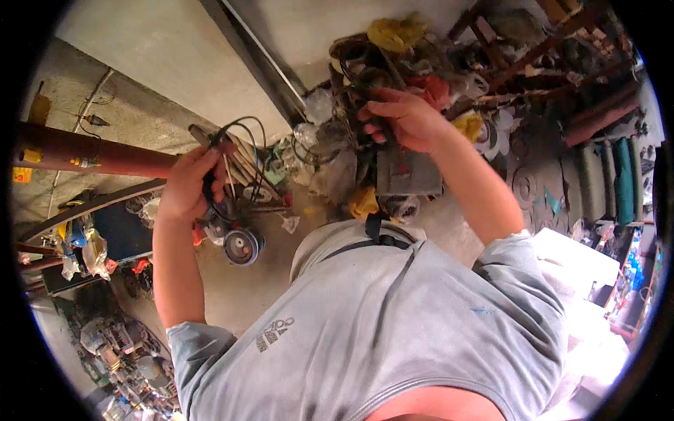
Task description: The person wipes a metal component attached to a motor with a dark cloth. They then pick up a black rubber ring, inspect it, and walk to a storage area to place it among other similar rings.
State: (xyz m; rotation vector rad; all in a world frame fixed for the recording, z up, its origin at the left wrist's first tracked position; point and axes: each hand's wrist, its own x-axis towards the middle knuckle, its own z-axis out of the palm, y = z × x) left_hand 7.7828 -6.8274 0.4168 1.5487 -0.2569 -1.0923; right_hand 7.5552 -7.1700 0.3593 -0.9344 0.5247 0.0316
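My left hand [188,184] is raised at the left, its fingers closed round a black cord [242,121] that loops up and over to the right. Just below that hand is a round disc [243,247] with a pale centre and dark bluish rim. Whether the disc hangs from what I hold or stands behind it, I cannot tell. My right hand [406,121] is at the upper middle, fingers curled against a cluster of dark hanging coils [354,67]. Something dark shows under its fingertips, too unclear to name.
A yellow plastic bag [397,34] and a red bag [430,91] hang by the coils. A brown pipe [105,151] runs in from the left. A grey box [409,173] sits below my right hand. Rolls of material [607,179] stand at the right. Clutter lies lower left.
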